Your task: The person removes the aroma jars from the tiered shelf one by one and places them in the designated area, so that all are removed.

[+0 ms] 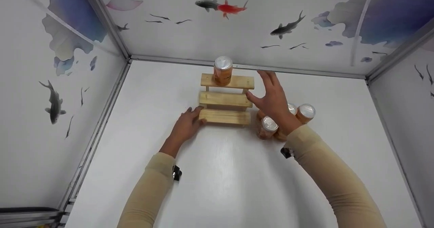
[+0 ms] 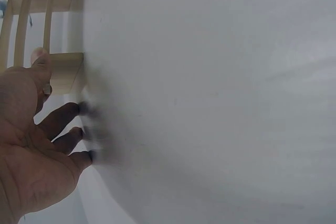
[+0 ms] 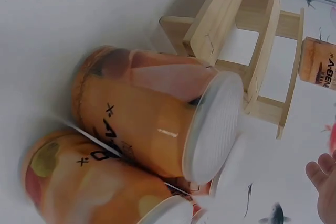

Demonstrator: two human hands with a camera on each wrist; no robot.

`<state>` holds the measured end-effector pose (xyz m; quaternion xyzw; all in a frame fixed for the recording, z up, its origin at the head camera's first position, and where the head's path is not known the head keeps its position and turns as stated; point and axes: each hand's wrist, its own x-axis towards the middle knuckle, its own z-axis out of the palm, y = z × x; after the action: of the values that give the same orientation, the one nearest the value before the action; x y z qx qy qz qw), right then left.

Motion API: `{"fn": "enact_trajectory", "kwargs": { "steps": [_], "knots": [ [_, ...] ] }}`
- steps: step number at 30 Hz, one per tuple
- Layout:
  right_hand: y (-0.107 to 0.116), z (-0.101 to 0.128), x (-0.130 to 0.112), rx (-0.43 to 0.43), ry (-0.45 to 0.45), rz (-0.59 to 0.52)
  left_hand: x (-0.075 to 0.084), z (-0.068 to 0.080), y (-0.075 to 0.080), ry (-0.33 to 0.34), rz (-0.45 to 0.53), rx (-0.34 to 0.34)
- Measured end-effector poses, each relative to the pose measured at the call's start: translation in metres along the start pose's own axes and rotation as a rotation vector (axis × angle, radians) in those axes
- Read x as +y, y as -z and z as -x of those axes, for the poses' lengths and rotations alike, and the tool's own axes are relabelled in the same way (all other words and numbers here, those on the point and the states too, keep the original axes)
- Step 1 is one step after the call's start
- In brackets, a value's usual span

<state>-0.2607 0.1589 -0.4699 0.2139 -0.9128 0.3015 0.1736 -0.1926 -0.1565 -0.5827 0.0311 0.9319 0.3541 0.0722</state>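
A three-step wooden stand (image 1: pixel 223 117) stands at the back of the white table. My left hand (image 1: pixel 186 124) holds the left end of its lowest step; in the left wrist view the thumb (image 2: pixel 40 56) is at the board's end and the other fingertips reach down to the tabletop. One orange can (image 1: pixel 222 71) with a silvery lid is upright on the top step. To the right of the stand, my right hand (image 1: pixel 273 97) is raised with fingers spread and nothing in it. Below that hand, several similar cans (image 3: pixel 152 111) stand grouped, partly hidden by the wrist.
White wall panels (image 1: pixel 237 31) painted with fish close in the table at the back and both sides. A metal rail (image 1: pixel 305 73) runs along the table's back edge, just behind the stand. The white tabletop (image 1: pixel 217 180) extends in front between both forearms.
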Motion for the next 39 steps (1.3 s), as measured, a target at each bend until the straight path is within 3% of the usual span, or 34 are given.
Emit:
{"fn": "enact_trajectory", "kwargs": {
  "steps": [10, 18, 32, 39],
  "knots": [
    [-0.018, -0.023, -0.018, 0.038, 0.03, -0.06, -0.002, -0.003, -0.001, 0.014, -0.005, -0.007],
    [-0.031, -0.036, -0.032, -0.022, -0.028, -0.076, 0.001, -0.002, 0.0, 0.029, 0.004, -0.013],
    [-0.056, -0.057, -0.049, -0.104, -0.121, -0.105, -0.004, -0.002, 0.002, -0.005, -0.007, 0.002],
    [-0.061, -0.062, -0.054, -0.116, -0.134, -0.15, -0.001, -0.002, -0.001, 0.001, 0.001, -0.003]
  ]
}}
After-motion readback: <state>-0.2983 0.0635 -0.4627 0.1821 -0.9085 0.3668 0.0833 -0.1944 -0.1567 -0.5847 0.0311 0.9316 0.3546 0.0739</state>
